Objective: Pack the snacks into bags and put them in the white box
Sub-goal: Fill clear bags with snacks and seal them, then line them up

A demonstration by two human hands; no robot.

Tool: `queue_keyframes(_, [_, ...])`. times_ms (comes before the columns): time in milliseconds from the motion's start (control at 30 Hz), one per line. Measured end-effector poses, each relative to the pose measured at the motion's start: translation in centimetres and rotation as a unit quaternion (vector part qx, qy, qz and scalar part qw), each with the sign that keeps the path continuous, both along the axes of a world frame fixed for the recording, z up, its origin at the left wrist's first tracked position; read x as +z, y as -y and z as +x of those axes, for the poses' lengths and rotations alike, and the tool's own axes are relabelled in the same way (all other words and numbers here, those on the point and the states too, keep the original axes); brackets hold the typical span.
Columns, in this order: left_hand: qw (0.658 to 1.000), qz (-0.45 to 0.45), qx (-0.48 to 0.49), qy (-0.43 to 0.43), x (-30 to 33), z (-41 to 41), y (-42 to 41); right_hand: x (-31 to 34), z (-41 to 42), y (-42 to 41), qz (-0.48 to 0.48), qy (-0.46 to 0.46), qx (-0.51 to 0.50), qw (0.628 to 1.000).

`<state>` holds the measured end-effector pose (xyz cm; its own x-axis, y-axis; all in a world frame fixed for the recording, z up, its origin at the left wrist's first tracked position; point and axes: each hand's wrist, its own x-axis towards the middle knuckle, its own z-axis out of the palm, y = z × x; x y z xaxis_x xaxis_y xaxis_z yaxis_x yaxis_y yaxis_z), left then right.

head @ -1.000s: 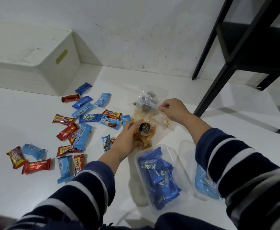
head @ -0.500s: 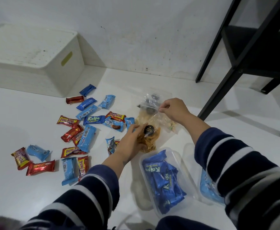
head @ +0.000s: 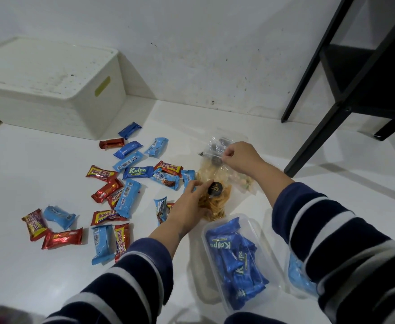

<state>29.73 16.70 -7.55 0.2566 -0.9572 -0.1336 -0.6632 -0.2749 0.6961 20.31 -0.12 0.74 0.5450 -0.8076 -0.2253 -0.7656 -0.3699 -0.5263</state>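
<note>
A clear plastic bag (head: 222,169) lies on the white floor, holding chips and other small snack packs. My left hand (head: 187,206) grips a chips packet (head: 216,199) with a round black sticker, at the near end of the bag. My right hand (head: 239,157) pinches the bag's far edge. Several red and blue wrapped snacks (head: 126,183) are scattered to the left. The white box (head: 49,87) stands at the back left, its lid on.
A clear bag of blue Kalpa bars (head: 234,258) lies near me, and a second bag of light blue snacks (head: 299,274) is partly hidden by my right sleeve. A black metal shelf frame (head: 327,113) stands at the right, against the wall.
Both hands keep their hold on the bag and chips packet, shifting only slightly. The view has drifted a little.
</note>
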Motion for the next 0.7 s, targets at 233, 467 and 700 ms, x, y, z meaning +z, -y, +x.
queue_keyframes(233, [1.000,-0.002,-0.007,-0.002,0.0,0.0,-0.1,0.5,1.2,-0.6,-0.022,-0.020,0.002,1.000])
queue_keyframes(467, [1.000,-0.004,-0.012,0.003,0.0,0.1,-0.1,0.2,1.9,-1.0,-0.012,-0.012,0.006,1.000])
queue_keyframes(700, [1.000,-0.006,-0.019,0.000,-0.1,0.2,-0.2,0.0,2.3,-1.0,-0.027,-0.006,0.002,1.000])
